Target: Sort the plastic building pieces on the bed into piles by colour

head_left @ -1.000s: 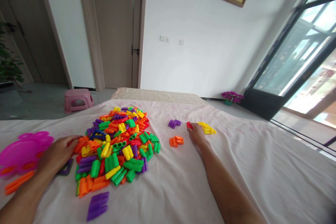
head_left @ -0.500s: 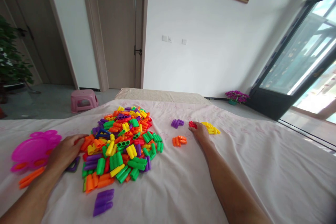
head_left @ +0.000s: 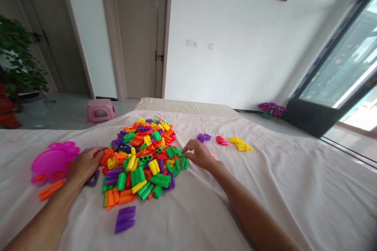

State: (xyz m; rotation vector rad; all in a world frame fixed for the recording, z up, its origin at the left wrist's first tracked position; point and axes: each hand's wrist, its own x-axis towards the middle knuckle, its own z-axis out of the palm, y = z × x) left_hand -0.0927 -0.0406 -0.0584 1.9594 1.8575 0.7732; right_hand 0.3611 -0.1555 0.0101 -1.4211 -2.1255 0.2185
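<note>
A heap of colourful plastic building pieces point(head_left: 138, 164), shaped like joined tubes, lies on the cloth before me. My left hand point(head_left: 85, 164) rests at the heap's left edge, fingers extended and touching orange pieces point(head_left: 106, 156). At the right edge, my right hand point(head_left: 200, 153) holds nothing I can see; its fingers are apart, with the tips beside green pieces point(head_left: 184, 161). Beyond it lie small groups of purple pieces point(head_left: 203, 137), red pieces point(head_left: 221, 140) and yellow pieces point(head_left: 241, 144). My right hand mostly covers an orange group.
A pink paw-shaped plate point(head_left: 48, 160) lies left of my left hand, with orange pieces point(head_left: 50, 190) near it. A purple piece point(head_left: 125, 219) lies in front of the heap. The pale cloth point(head_left: 220, 211) has folds. A pink stool point(head_left: 101, 110) stands beyond the table.
My right hand has left the red group and moved left to the heap's green edge. The red pieces now lie uncovered. My left hand stays by the heap; the view shifted slightly.
</note>
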